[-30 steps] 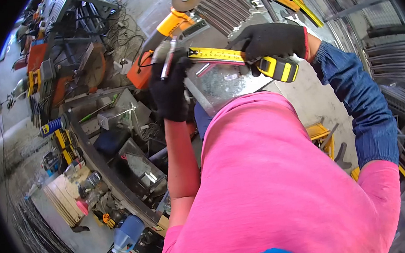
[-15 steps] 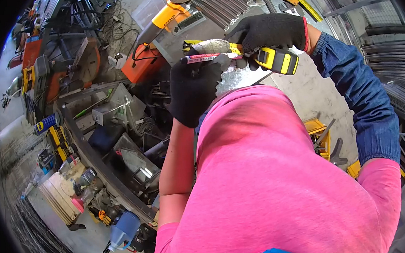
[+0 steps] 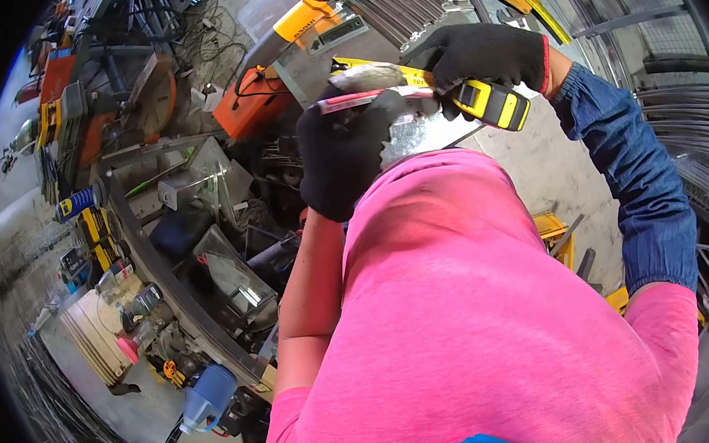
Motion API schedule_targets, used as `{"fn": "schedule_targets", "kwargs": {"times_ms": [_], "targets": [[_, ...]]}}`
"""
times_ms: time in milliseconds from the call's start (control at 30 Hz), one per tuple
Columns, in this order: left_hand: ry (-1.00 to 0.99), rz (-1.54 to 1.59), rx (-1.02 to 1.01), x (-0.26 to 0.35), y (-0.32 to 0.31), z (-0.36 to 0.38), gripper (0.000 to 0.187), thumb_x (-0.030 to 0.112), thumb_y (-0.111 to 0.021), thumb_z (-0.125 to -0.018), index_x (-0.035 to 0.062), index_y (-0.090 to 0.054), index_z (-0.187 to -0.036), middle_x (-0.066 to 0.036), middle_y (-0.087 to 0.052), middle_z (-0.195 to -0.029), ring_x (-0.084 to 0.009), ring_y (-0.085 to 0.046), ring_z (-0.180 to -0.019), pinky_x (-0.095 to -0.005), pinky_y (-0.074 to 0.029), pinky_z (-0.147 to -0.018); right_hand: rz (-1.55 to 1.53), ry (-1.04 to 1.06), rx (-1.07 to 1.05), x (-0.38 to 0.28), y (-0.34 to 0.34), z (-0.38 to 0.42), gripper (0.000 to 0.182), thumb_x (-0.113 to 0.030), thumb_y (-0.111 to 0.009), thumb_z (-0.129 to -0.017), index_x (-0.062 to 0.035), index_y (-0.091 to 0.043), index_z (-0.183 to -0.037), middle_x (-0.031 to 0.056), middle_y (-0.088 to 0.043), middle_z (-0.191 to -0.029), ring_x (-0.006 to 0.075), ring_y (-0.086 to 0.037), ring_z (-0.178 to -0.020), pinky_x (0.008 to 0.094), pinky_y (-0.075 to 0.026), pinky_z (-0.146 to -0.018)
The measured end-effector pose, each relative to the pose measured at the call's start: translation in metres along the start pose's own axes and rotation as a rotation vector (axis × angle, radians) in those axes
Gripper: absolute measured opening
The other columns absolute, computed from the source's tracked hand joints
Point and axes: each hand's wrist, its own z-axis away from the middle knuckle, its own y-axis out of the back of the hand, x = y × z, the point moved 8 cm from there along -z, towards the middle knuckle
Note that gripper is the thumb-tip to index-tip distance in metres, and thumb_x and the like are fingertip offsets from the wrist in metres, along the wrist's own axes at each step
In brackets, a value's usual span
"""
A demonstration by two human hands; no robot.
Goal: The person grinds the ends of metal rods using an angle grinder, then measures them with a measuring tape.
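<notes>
My left hand point(image 3: 340, 155), in a black glove, is closed around a slim red-and-white marker point(image 3: 373, 97) with small print on its side. Just beyond the marker is a greyish-white piece point(image 3: 367, 77) that I cannot identify, lying along the yellow tape blade. My right hand point(image 3: 480, 60), gloved in black with a red cuff, grips a yellow-and-black tape measure point(image 3: 492, 106). Its blade stretches left toward my left hand. Below both hands shows a shiny metal sheet point(image 3: 419, 136). The palm-side fingers of both hands are partly hidden.
An orange angle grinder point(image 3: 299, 22) lies beyond my hands, near an orange box point(image 3: 252, 106). Metal tubes point(image 3: 403, 2) are stacked at the top. On the left, a bench edge point(image 3: 150, 248) borders scrap and tools. A blue jug point(image 3: 209, 394) stands lower left.
The marker and the tape measure have shifted slightly right in view, and the tape blade tilts more. Both hands keep their hold.
</notes>
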Motion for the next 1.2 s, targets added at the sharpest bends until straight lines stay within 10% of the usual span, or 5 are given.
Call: {"fn": "schedule_targets", "kwargs": {"times_ms": [133, 467, 500, 1200], "targets": [[-0.306, 0.417, 0.343, -0.010, 0.045, -0.009, 0.022, 0.016, -0.076, -0.103, -0.0009, -0.078, -0.117, -0.010, -0.081, -0.097, -0.0136, -0.075, -0.083, -0.0325, -0.061, -0.075, -0.034, 0.027, -0.010, 0.010, 0.000, -0.003, 0.034, -0.015, -0.062, -0.094, 0.0065, -0.078, -0.115, 0.0140, -0.078, -0.088, 0.0200, -0.077, -0.075, 0.0341, -0.062, -0.071], [0.335, 0.841, 0.038, -0.099, 0.018, -0.019, 0.035, 0.023, -0.064, -0.109, 0.0009, -0.069, -0.136, -0.013, -0.080, -0.117, -0.0247, -0.079, -0.102, -0.0419, -0.065, -0.087, -0.168, -0.118, 0.035, 0.021, 0.000, 0.002, 0.040, -0.010, -0.062, -0.095, 0.0108, -0.073, -0.127, 0.0153, -0.079, -0.097, 0.0201, -0.080, -0.080, 0.0336, -0.066, -0.074], [0.307, 0.851, 0.023, -0.099, 0.014, -0.020, 0.047, 0.032, -0.064, -0.111, 0.0008, -0.063, -0.146, -0.014, -0.076, -0.129, -0.0262, -0.075, -0.117, -0.0450, -0.058, -0.103, -0.168, -0.099, 0.042, 0.024, 0.001, 0.001, 0.037, -0.008, -0.063, -0.097, 0.0110, -0.073, -0.127, 0.0152, -0.079, -0.097, 0.0202, -0.080, -0.080, 0.0337, -0.066, -0.075], [0.188, 0.775, 0.000, -0.092, 0.012, -0.014, 0.050, 0.027, -0.064, -0.111, 0.0021, -0.056, -0.153, -0.019, -0.072, -0.136, -0.0311, -0.072, -0.123, -0.0504, -0.056, -0.111, -0.104, 0.028, -0.052, 0.017, -0.014, -0.005, 0.042, -0.007, -0.059, -0.096, 0.0085, -0.072, -0.133, 0.0114, -0.080, -0.100, 0.0177, -0.077, -0.081, 0.0345, -0.065, -0.080]]}}
